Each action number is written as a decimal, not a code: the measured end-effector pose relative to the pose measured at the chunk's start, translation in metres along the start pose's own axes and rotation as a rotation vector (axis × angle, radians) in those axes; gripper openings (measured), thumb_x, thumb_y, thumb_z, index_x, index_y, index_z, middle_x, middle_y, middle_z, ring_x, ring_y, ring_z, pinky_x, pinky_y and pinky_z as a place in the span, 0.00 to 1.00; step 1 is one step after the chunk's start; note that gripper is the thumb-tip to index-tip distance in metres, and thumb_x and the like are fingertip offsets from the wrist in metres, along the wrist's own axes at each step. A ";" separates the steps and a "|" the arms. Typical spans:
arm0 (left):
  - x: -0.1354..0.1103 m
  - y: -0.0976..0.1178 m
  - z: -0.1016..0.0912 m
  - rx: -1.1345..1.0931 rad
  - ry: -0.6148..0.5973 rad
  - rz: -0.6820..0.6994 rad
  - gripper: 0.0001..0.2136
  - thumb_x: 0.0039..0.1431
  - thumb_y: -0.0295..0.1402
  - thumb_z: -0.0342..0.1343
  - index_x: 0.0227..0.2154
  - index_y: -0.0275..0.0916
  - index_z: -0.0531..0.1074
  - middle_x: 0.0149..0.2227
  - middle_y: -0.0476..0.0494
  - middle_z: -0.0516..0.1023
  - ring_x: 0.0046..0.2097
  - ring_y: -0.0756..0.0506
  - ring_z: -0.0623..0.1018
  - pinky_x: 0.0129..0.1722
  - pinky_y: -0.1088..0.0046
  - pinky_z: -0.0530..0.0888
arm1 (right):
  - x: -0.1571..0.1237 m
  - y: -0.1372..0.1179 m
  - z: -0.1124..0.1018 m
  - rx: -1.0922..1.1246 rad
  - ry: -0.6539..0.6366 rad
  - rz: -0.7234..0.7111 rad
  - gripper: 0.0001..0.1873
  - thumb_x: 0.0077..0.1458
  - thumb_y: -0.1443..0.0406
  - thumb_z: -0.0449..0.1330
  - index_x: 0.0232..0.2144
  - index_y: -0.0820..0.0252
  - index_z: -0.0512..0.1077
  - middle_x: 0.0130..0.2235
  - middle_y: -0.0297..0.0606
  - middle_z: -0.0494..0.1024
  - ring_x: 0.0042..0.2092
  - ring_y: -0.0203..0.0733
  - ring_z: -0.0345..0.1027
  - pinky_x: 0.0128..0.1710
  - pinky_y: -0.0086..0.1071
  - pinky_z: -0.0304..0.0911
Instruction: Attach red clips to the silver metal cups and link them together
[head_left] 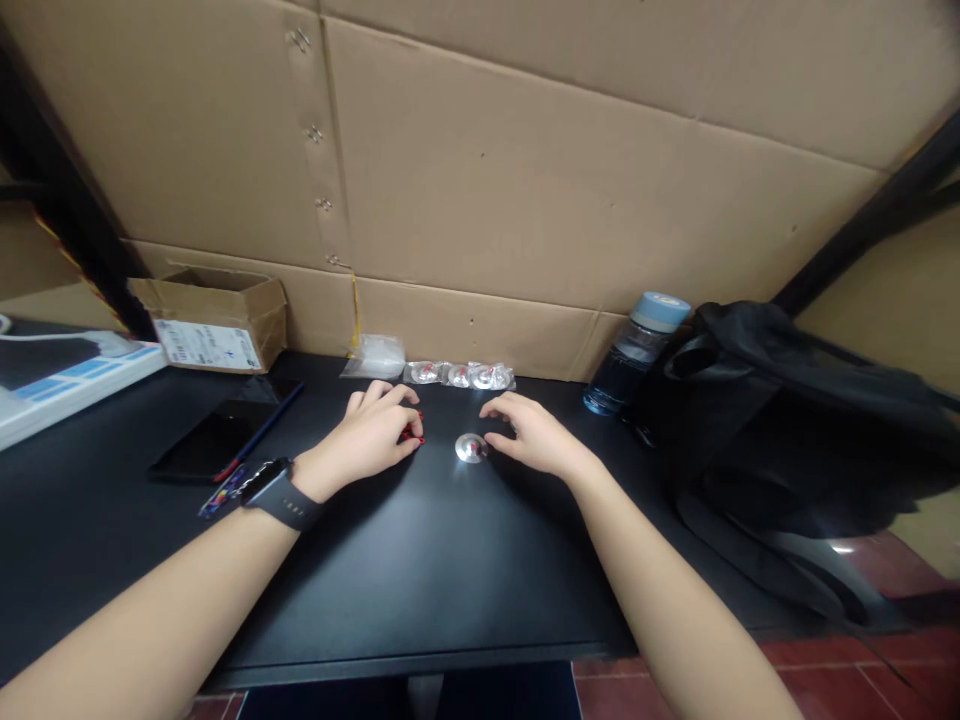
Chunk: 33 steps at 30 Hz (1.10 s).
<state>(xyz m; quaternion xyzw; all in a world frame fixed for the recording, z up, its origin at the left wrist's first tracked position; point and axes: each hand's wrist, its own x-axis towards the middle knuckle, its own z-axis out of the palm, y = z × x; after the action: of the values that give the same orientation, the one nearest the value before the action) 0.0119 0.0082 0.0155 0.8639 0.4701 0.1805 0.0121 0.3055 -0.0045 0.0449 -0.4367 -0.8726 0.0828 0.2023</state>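
A shiny round metal disc [471, 448] with a small red mark lies flat on the black table. My right hand [536, 435] is just right of it, fingers curved and apart, the thumb tip at the disc's edge. To the left, my left hand [371, 435], with a dark watch on the wrist, rests with bent, parted fingers over some small red pieces [410, 432]. Those pieces are mostly hidden by the hand, and their kind is unclear. Behind the hands, several similar discs in clear plastic wrappers [459, 376] line the cardboard wall.
A clear plastic bag with white contents [377, 356] sits by the wall. Left are an opened cardboard box [214, 320], a dark phone or tablet [229, 430] and a white power strip [82, 385]. Right are a blue-lidded bottle [634, 355] and a black bag [802, 420].
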 end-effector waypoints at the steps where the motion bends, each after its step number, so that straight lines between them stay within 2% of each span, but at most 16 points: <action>1: 0.001 -0.002 0.002 -0.011 0.003 -0.009 0.05 0.59 0.38 0.61 0.31 0.48 0.80 0.55 0.44 0.73 0.56 0.33 0.65 0.46 0.56 0.63 | -0.001 0.009 -0.004 -0.037 -0.021 0.033 0.18 0.55 0.65 0.66 0.49 0.53 0.73 0.50 0.40 0.75 0.49 0.46 0.71 0.51 0.39 0.65; 4: 0.002 -0.003 0.007 -0.044 0.000 -0.025 0.06 0.60 0.39 0.61 0.30 0.47 0.80 0.53 0.44 0.74 0.54 0.34 0.65 0.45 0.57 0.63 | -0.006 0.035 -0.012 -0.122 -0.088 0.176 0.27 0.50 0.67 0.70 0.53 0.53 0.73 0.54 0.44 0.74 0.55 0.53 0.70 0.56 0.44 0.63; 9: -0.002 0.010 0.011 -0.066 -0.011 0.017 0.06 0.63 0.37 0.59 0.31 0.46 0.79 0.54 0.44 0.73 0.55 0.35 0.65 0.47 0.58 0.63 | -0.010 0.054 -0.013 -0.041 -0.119 0.229 0.26 0.53 0.68 0.67 0.54 0.54 0.72 0.50 0.43 0.78 0.50 0.48 0.75 0.52 0.38 0.67; 16: -0.005 0.021 0.015 -0.088 0.010 0.088 0.10 0.68 0.37 0.53 0.32 0.42 0.75 0.55 0.42 0.73 0.57 0.37 0.66 0.47 0.60 0.62 | -0.011 0.053 -0.013 0.026 -0.106 0.216 0.27 0.53 0.71 0.66 0.55 0.53 0.71 0.48 0.41 0.80 0.47 0.44 0.76 0.50 0.36 0.68; 19: -0.002 0.023 0.009 -0.116 0.073 0.079 0.10 0.71 0.36 0.49 0.36 0.42 0.72 0.50 0.43 0.76 0.54 0.39 0.68 0.46 0.62 0.61 | -0.011 0.054 -0.016 0.058 -0.090 0.202 0.26 0.52 0.72 0.67 0.54 0.54 0.72 0.47 0.41 0.80 0.46 0.44 0.75 0.49 0.38 0.68; 22: 0.001 0.025 0.002 -0.160 0.094 0.063 0.09 0.72 0.35 0.47 0.38 0.42 0.71 0.40 0.47 0.79 0.45 0.43 0.73 0.45 0.63 0.58 | -0.011 0.055 -0.018 0.058 -0.074 0.200 0.26 0.52 0.72 0.67 0.53 0.56 0.73 0.46 0.41 0.80 0.45 0.44 0.75 0.49 0.39 0.68; 26: 0.003 0.027 -0.004 -0.190 0.085 0.081 0.06 0.70 0.36 0.53 0.37 0.43 0.73 0.35 0.52 0.80 0.37 0.46 0.76 0.45 0.64 0.56 | -0.010 0.049 -0.018 0.057 -0.009 0.163 0.25 0.53 0.72 0.66 0.54 0.56 0.72 0.47 0.42 0.79 0.45 0.43 0.74 0.49 0.39 0.68; 29: 0.004 0.027 -0.005 -0.203 0.104 0.075 0.05 0.66 0.38 0.59 0.36 0.45 0.75 0.34 0.53 0.81 0.36 0.47 0.77 0.45 0.65 0.55 | -0.007 0.040 -0.016 0.086 0.059 0.132 0.25 0.53 0.70 0.67 0.53 0.56 0.72 0.47 0.41 0.79 0.44 0.42 0.74 0.49 0.37 0.67; 33: 0.004 0.027 -0.007 -0.229 0.130 0.067 0.04 0.63 0.37 0.62 0.38 0.46 0.76 0.37 0.53 0.83 0.39 0.46 0.78 0.45 0.64 0.55 | -0.004 0.028 -0.013 0.085 0.079 0.102 0.26 0.50 0.69 0.68 0.52 0.57 0.72 0.46 0.40 0.79 0.43 0.41 0.74 0.46 0.36 0.67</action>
<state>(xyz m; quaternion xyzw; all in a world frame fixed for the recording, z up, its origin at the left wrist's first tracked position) 0.0336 -0.0043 0.0283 0.8584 0.4172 0.2891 0.0741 0.3331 0.0086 0.0467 -0.4743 -0.8364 0.1128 0.2503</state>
